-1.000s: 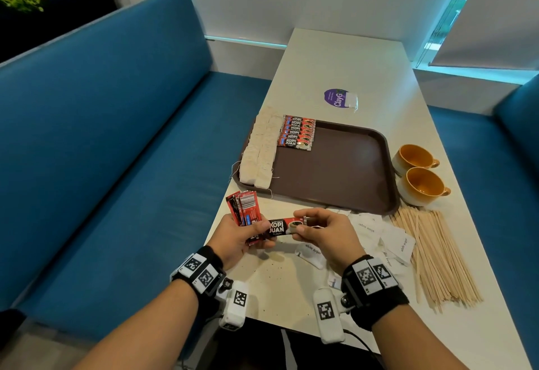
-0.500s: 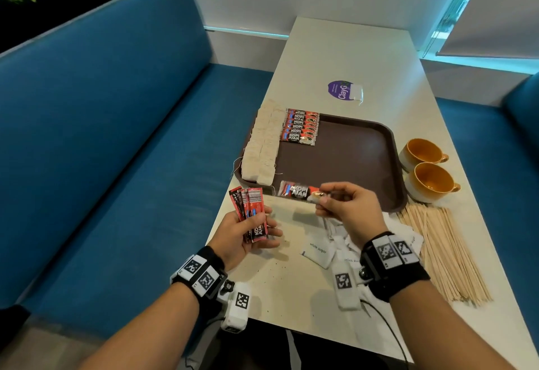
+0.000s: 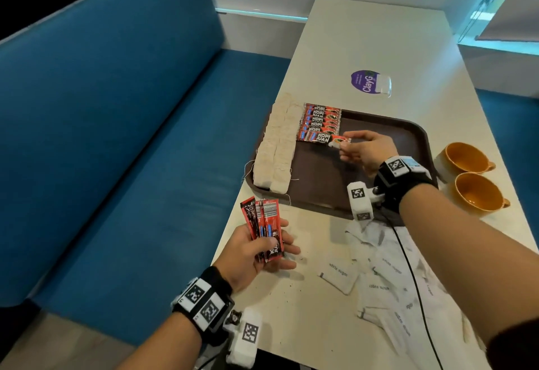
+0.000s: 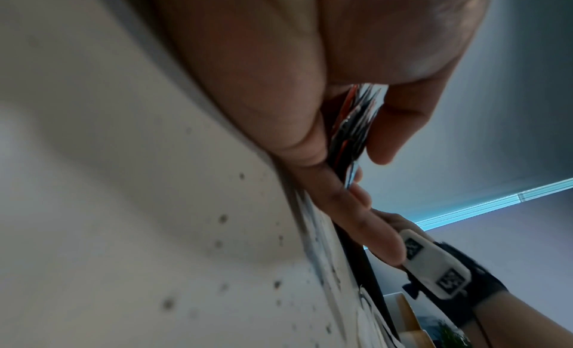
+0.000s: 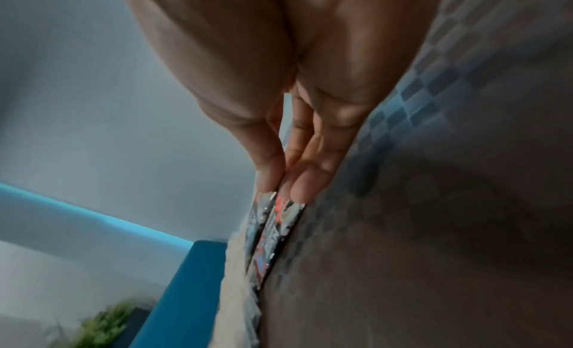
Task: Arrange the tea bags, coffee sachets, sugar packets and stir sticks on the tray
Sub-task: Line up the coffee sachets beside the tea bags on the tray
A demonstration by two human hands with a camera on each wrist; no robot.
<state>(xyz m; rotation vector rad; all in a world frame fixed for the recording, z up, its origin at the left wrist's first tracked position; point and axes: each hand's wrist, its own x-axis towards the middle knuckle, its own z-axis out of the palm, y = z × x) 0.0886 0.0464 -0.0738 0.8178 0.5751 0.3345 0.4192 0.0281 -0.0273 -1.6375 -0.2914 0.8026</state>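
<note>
A brown tray [image 3: 379, 133] holds two columns of pale tea bags [image 3: 274, 147] along its left side and a stack of red coffee sachets [image 3: 320, 120] beside them. My right hand [image 3: 347, 143] pinches one coffee sachet [image 3: 319, 138] by its right end, low at the near end of that stack; in the right wrist view the sachet [image 5: 279, 228] shows below my fingertips [image 5: 297, 189]. My left hand [image 3: 262, 250] grips a fan of coffee sachets [image 3: 264, 229] over the table's left edge, their ends [image 4: 353, 127] visible in the left wrist view. White sugar packets [image 3: 388, 279] lie near me.
Two orange cups [image 3: 469, 175] stand right of the tray. A purple round sticker [image 3: 366, 82] lies beyond the tray. A blue bench [image 3: 116, 136] runs along the table's left side. My right forearm hides the table's near right part.
My right hand took one sachet from the left hand and carried it forward over the tray to the sachet stack. The left hand stayed near the table edge with its fan.
</note>
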